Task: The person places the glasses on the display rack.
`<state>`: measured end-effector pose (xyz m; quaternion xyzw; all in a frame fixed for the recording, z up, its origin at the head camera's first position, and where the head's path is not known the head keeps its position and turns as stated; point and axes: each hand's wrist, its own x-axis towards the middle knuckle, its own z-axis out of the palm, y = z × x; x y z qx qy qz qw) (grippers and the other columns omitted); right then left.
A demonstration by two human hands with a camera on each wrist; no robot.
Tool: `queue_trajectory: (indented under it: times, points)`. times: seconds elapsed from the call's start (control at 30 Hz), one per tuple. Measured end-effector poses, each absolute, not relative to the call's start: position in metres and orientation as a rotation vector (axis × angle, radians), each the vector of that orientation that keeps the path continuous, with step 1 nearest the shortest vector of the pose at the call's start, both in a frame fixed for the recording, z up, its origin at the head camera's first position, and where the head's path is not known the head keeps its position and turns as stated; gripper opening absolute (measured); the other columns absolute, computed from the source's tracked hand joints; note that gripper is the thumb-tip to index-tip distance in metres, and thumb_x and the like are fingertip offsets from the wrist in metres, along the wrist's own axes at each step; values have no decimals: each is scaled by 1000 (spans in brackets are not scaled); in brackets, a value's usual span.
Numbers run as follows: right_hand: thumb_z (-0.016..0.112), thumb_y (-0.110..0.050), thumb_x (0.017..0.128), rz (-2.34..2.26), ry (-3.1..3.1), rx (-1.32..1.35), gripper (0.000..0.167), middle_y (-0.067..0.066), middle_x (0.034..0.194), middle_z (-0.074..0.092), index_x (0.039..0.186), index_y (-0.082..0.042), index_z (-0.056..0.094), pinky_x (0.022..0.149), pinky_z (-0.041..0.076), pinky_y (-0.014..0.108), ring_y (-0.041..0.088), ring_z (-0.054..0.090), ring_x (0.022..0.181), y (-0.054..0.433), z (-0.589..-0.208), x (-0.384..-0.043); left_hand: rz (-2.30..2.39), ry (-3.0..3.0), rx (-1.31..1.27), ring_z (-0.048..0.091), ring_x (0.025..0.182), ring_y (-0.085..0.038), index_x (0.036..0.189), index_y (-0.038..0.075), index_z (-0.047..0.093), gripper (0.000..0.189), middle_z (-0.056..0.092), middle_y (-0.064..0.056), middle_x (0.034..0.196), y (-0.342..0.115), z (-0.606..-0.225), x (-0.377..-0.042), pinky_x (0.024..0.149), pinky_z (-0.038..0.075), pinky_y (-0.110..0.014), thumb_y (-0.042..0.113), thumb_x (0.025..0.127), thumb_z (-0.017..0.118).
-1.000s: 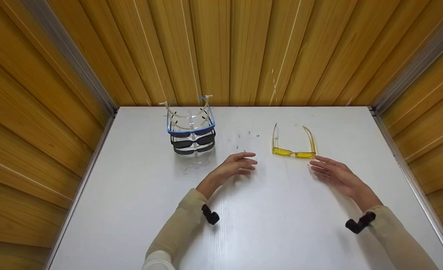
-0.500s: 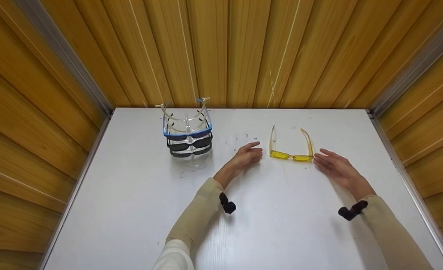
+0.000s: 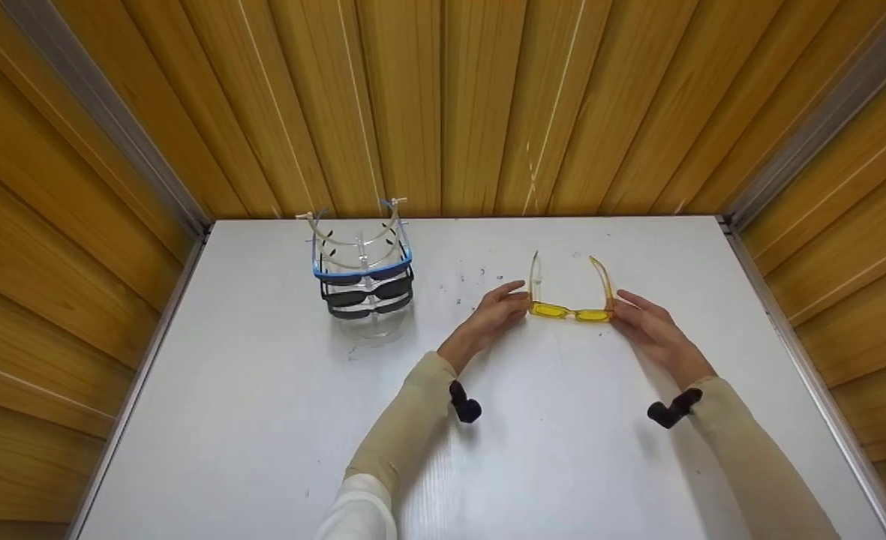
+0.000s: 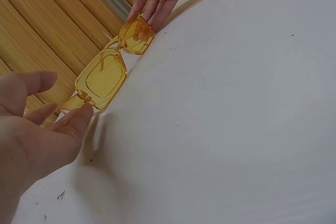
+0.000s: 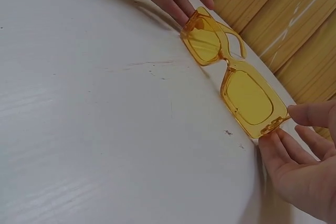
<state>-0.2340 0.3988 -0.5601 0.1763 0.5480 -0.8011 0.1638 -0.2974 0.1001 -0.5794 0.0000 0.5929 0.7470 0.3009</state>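
Note:
Yellow sunglasses [image 3: 551,310] with clear yellow lenses stand at the table's right middle, temples unfolded and pointing to the back wall. My left hand [image 3: 491,315] is at their left corner. In the left wrist view its fingertips touch the frame near the hinge of the sunglasses [image 4: 105,76], while another finger extends apart from it. At the opposite corner, my right hand [image 3: 653,328] pinches the hinge area; the right wrist view has the thumb above and fingers [image 5: 278,148] beneath the frame.
On the left, a clear display stand [image 3: 373,330] holds blue-framed sunglasses [image 3: 364,274] above black sunglasses [image 3: 367,292] and another dark pair [image 3: 371,309]. Wood-look panels [image 3: 405,112] enclose the white table [image 3: 262,420] at the back and sides.
My left hand has moved right to the sunglasses' left corner. The right hand has come in against their right corner and now pinches it. The head view has shifted slightly.

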Motion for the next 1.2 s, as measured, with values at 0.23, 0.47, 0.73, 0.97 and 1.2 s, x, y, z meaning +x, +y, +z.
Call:
queue_trajectory:
  times: [0.23,0.47,0.73,0.97,1.2]
  points:
    - [56,-3,103,-2318,1508,540,73,-4,110,76,163,-3,14,115,45,24,7,67,112,395,-561,-232,1976,1565,-11,62,127,-21,154,9,44,55,57,-12,146,96,-579,-292,113,49,-35,9,100,60]
    - [59,-3,102,-2318,1495,528,67,0,112,77,160,-2,27,109,50,25,9,69,112,387,-563,-228,1997,1558,-34,68,118,-21,151,7,47,54,61,-17,142,83,-579,-286,110,53,-37,7,98,62]
    - [57,-6,104,-2210,1561,433,69,-1,118,76,162,-2,21,114,47,27,10,66,117,368,-561,-227,2061,1512,-83,68,107,-17,149,5,49,53,65,-14,130,57,-579,-276,108,54,-37,4,98,62]
    - [59,-3,102,-2152,1594,317,71,-1,124,73,161,1,20,106,53,26,9,68,115,343,-558,-233,2065,1527,-100,68,101,-15,148,4,49,51,65,-9,122,22,-575,-267,108,53,-39,3,99,61]
    - [62,-3,100,-2050,1587,278,72,6,133,69,161,-2,23,104,55,28,12,68,115,310,-562,-225,2067,1518,-85,69,91,-14,150,-1,44,54,65,-9,116,-21,-575,-247,98,59,-35,0,98,58]
